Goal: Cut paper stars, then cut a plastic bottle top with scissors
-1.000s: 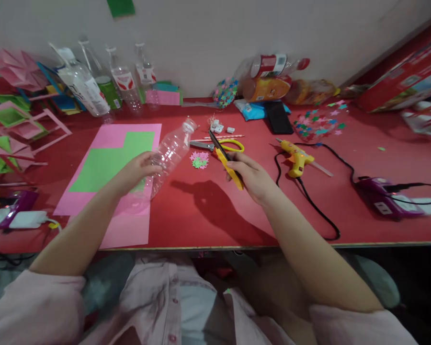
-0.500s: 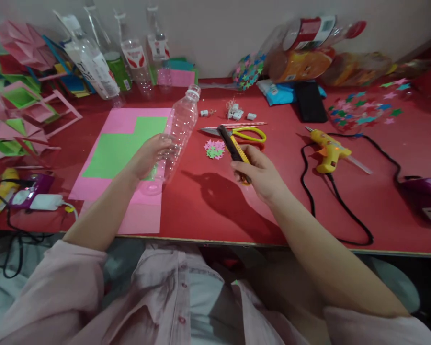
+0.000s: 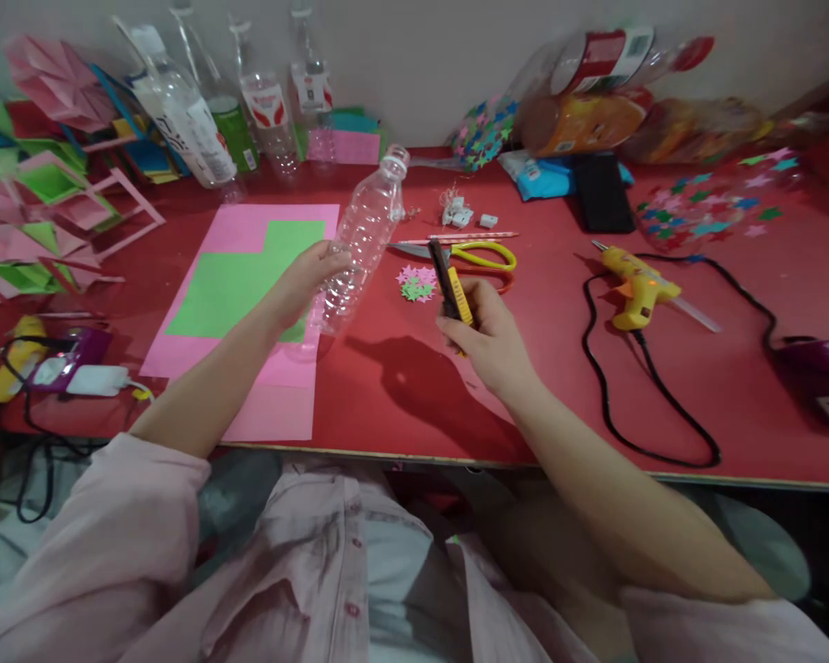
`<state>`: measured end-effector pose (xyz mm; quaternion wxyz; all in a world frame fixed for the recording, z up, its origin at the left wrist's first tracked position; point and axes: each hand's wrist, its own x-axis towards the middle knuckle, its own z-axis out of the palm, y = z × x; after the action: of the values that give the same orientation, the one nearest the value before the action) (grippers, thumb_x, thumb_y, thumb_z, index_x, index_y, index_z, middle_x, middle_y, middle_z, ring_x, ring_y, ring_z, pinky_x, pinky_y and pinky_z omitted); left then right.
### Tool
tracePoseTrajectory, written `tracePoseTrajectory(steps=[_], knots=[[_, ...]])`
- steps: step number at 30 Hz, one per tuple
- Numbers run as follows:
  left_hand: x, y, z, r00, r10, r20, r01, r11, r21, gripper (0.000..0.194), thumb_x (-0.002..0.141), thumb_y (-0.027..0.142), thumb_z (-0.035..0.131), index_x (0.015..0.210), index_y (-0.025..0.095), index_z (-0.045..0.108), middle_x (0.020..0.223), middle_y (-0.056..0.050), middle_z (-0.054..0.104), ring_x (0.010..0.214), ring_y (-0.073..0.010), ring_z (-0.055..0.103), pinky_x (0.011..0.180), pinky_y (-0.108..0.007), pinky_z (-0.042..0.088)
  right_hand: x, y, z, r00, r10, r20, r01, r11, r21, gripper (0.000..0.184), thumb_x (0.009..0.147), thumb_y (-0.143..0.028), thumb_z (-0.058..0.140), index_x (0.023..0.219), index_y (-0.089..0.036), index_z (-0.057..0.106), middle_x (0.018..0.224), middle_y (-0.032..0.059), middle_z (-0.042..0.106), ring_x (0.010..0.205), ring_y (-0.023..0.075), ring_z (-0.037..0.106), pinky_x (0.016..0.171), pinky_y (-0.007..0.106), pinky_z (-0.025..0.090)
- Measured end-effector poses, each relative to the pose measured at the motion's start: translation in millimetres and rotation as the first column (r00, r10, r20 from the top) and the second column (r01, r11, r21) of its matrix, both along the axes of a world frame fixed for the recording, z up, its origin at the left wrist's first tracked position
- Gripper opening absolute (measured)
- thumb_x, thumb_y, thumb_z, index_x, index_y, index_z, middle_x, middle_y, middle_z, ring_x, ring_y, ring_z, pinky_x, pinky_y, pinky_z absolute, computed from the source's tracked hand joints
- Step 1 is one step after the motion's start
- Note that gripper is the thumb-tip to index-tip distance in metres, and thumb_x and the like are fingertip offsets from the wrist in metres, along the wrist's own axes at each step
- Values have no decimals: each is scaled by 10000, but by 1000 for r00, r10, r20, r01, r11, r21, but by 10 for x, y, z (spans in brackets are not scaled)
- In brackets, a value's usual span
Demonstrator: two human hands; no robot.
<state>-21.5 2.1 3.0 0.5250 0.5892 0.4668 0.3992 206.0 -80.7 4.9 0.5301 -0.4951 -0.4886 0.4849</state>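
Observation:
My left hand (image 3: 321,273) is wrapped round a clear plastic bottle (image 3: 367,230), which leans to the right with its open neck upward. In my right hand (image 3: 484,330) is a yellow and black utility knife (image 3: 453,287), its dark end pointing up and away from me; I cannot make out whether the blade is out. Beyond the knife lie yellow-handled scissors (image 3: 484,254) and a striped pencil (image 3: 480,237). Between the bottle and the knife is a small pile of pink and green paper stars (image 3: 417,284). Green paper (image 3: 227,295) rests on pink sheets (image 3: 283,410) under my left forearm.
A yellow glue gun (image 3: 632,285) with its looping black cord lies at right. Several bottles (image 3: 266,115) stand at the back left, near folded paper shapes (image 3: 48,175). A black phone (image 3: 601,195) and small white pieces (image 3: 460,214) lie farther back on the red table (image 3: 525,405).
The bottle has moved slightly up and right in my left hand. My right hand has turned the knife a little more upright. The whole view has shifted slightly.

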Motion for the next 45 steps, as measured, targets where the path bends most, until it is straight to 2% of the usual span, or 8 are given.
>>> tracePoseTrajectory(steps=[5,8,13,28,31,36,42,45], knots=[[50,-217,26,988,-125,-87,121,991,-48,406,739,460,646,989,143,607,981,-64,652,941,-206,614,913,-380,457,59,47,-6,996,-3,-87,5,1000,22,141,763,-276,711,838,-236,599,738,-32,577,560,95,513,493,234,407],[79,-382,38,997,-37,-65,28,991,-129,358,766,471,617,941,158,605,914,-53,655,887,-198,623,835,-358,481,97,60,12,992,-5,-123,9,1000,28,206,777,-395,730,812,-240,598,773,-17,591,572,107,547,494,247,424],[69,-532,8,995,73,75,-58,979,-196,343,763,472,642,932,177,596,886,-41,654,837,-175,631,758,-320,505,105,14,54,1000,-22,-11,22,998,64,203,714,-229,747,869,-255,618,750,-45,565,584,97,487,498,230,389],[508,-719,-98,959,-254,-126,255,967,-8,595,822,569,573,1211,123,504,1274,-195,604,1164,-297,597,1037,-473,451,-66,22,-90,991,9,-136,-31,986,-161,449,661,-452,808,906,-258,485,548,-88,473,401,76,396,377,232,294],[312,-670,48,854,-363,-372,417,906,73,702,829,590,552,1358,139,451,1446,-191,490,1307,-311,504,1116,-472,387,-29,58,-55,977,13,-213,-47,986,-158,408,664,-448,794,832,-245,482,565,-80,464,415,63,373,383,224,274],[-393,-779,215,503,-324,-801,653,749,107,786,800,592,607,1458,218,393,1576,-144,339,1461,-328,311,1209,-492,257,140,84,22,975,4,-221,-31,992,-120,338,703,-443,760,796,-239,508,595,-64,444,420,64,355,384,235,273],[-971,-1113,-133,292,-247,-924,691,722,25,909,777,704,553,1491,180,351,1625,-200,213,1506,-363,206,1212,-547,215,180,-23,-17,973,-34,-229,3,991,-137,306,710,-443,741,779,-235,526,587,-56,438,435,76,379,398,241,309],[-1008,-1164,-265,284,-210,-935,712,699,59,902,788,708,530,1473,140,386,1601,-233,256,1499,-382,219,1213,-570,190,105,-52,-50,972,-56,-229,15,984,-179,326,698,-441,752,784,-238,512,611,-53,467,450,79,404,405,239,322]])
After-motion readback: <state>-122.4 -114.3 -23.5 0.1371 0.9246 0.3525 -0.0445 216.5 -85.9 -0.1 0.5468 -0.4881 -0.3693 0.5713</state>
